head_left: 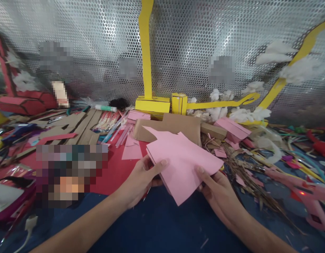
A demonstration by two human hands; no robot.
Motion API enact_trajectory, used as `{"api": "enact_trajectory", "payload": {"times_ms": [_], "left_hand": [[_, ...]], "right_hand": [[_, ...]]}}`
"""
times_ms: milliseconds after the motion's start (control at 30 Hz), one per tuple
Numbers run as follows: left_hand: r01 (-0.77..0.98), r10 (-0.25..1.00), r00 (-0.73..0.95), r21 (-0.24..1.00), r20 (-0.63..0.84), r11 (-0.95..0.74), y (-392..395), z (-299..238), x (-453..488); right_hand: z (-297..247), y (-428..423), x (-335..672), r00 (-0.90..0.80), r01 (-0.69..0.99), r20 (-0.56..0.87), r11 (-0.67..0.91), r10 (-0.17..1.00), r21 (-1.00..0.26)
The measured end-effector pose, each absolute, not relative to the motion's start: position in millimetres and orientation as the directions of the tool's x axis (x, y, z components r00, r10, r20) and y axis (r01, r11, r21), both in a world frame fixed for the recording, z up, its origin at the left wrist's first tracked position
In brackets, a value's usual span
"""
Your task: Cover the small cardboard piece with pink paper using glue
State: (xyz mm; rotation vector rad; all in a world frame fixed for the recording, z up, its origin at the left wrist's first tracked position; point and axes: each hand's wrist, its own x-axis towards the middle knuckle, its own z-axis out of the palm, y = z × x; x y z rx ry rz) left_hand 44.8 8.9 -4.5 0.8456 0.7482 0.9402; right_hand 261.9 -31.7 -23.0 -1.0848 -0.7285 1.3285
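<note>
A sheet of pink paper, cut to an irregular outline with a pointed tip at its upper left, is held up over the blue table top. My left hand grips its left edge, thumb on the front face and fingers behind. On the right edge, my right hand pinches it the same way. Along the left edge a second layer shows, so it may be folded or stacked. Brown cardboard lies just behind it, and a red sheet is spread to the left.
A pink glue gun with a lit red light lies at right, near dry twigs. Yellow paper constructions stand against the perforated metal panel. Cardboard strips and a glue stick lie at left.
</note>
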Motion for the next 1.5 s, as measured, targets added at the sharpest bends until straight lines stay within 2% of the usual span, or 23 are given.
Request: {"api": "enact_trajectory", "payload": {"times_ms": [333, 500, 600, 667, 700, 767, 867, 933, 1067, 1167, 1400, 1500], "left_hand": [[-0.379, 0.897, 0.414, 0.865, -0.158, 0.328, 6.6, 0.8, 43.5], [-0.388, 0.907, 0.384, 0.862, -0.170, 0.326, 11.4, 4.0, 38.9], [-0.413, 0.924, 0.339, 0.855, -0.176, 0.314, 18.2, 8.0, 31.9], [-0.441, 0.941, 0.290, 0.847, -0.177, 0.296, 23.4, 10.8, 26.1], [-0.454, 0.950, 0.256, 0.845, -0.181, 0.284, 25.9, 12.0, 23.2], [-0.466, 0.958, 0.207, 0.841, -0.198, 0.275, 30.7, 13.4, 17.9], [-0.475, 0.958, 0.202, 0.836, -0.202, 0.276, 36.6, 13.2, 12.2], [-0.497, 0.959, 0.217, 0.824, -0.184, 0.271, 38.8, 12.5, 10.0], [-0.527, 0.959, 0.224, 0.807, -0.172, 0.268, 38.4, 12.4, 8.2], [-0.523, 0.959, 0.228, 0.810, -0.167, 0.265, 37.1, 12.2, 7.3], [-0.524, 0.973, 0.199, 0.827, -0.113, 0.203, 41.1, 9.1, 2.0], [-0.519, 0.982, 0.166, 0.838, -0.092, 0.166, 43.0, 10.0, -1.0]], "right_hand": [[-21.3, -31.9, 261.0, 0.152, -0.380, -0.176, -0.107, 0.973, -0.919], [-28.0, -29.5, 266.5, 0.046, -0.367, -0.091, -0.068, 0.995, -0.928], [-25.0, -31.9, 270.9, -0.089, -0.215, 0.012, -0.007, 0.996, -0.977], [-18.9, -38.2, 269.0, -0.217, 0.057, 0.070, 0.084, 0.974, -0.995], [-15.5, -42.4, 265.4, -0.294, 0.235, 0.087, 0.160, 0.952, -0.959], [-10.4, -50.2, 253.0, -0.459, 0.529, 0.132, 0.390, 0.879, -0.754], [-9.9, -52.0, 226.9, -0.693, 0.651, 0.189, 0.717, 0.695, -0.250], [-12.7, -44.6, 211.2, -0.734, 0.674, 0.140, 0.739, 0.665, 0.021], [-15.3, -24.8, 193.2, -0.751, 0.648, 0.117, 0.689, 0.650, 0.325], [-11.6, -18.5, 187.4, -0.791, 0.584, 0.095, 0.701, 0.604, 0.408], [6.5, -14.5, 188.6, -0.889, 0.421, 0.018, 0.803, 0.457, 0.423], [15.3, -12.2, 199.4, -0.924, 0.358, 0.034, 0.832, 0.380, 0.424]]}}
